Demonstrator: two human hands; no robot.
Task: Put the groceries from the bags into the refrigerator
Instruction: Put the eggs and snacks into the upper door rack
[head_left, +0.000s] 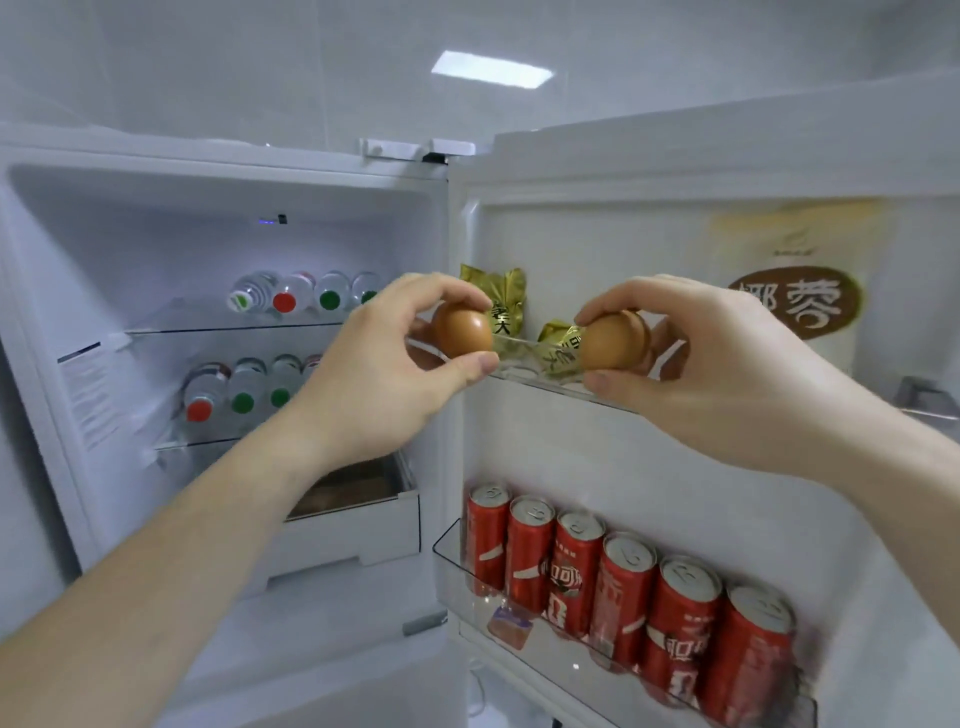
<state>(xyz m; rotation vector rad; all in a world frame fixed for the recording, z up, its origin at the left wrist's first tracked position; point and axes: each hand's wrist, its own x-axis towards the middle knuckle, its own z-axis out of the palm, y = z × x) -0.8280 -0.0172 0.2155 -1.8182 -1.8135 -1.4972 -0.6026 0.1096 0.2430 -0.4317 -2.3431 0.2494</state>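
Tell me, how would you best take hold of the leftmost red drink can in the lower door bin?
Grip the leftmost red can around its upper body, coming from above. It stands upright, its lower part sits behind the clear plastic bin wall, and another red can crowds its right side, so only the top is free.

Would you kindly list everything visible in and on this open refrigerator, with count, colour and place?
eggs: two, brown, one in each hand at the upper door shelf
gold packets: two, gold, upper door shelf
cans: six, red, lower door shelf
bottles: at least eight, clear, red or green caps, lying on two inner shelves
pouch: one, cream with brown label, upper door, right
drawer: one, white, below the bottles
left hand: holds one egg
right hand: holds the other egg
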